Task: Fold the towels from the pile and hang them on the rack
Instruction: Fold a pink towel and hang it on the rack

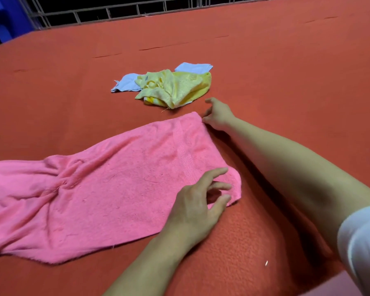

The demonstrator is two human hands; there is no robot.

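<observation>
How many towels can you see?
3: a pink towel spread under both hands, a yellow towel crumpled farther back, and a pale blue towel under it. More may be hidden beneath.

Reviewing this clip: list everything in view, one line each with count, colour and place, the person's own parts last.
pink towel: one, pink, spread near the front, left end bunched.
yellow towel: one, yellow, crumpled in the pile farther back.
light blue cloth: pale blue, under the yellow towel, showing on both sides; count unclear.
red surface: one, red, under everything.
metal grid: pale bars, far edge.
blue object: top left corner, unclear.
left hand: on the pink towel's near right corner.
right hand: at the towel's far right corner.
white sleeve: right arm.
</observation>
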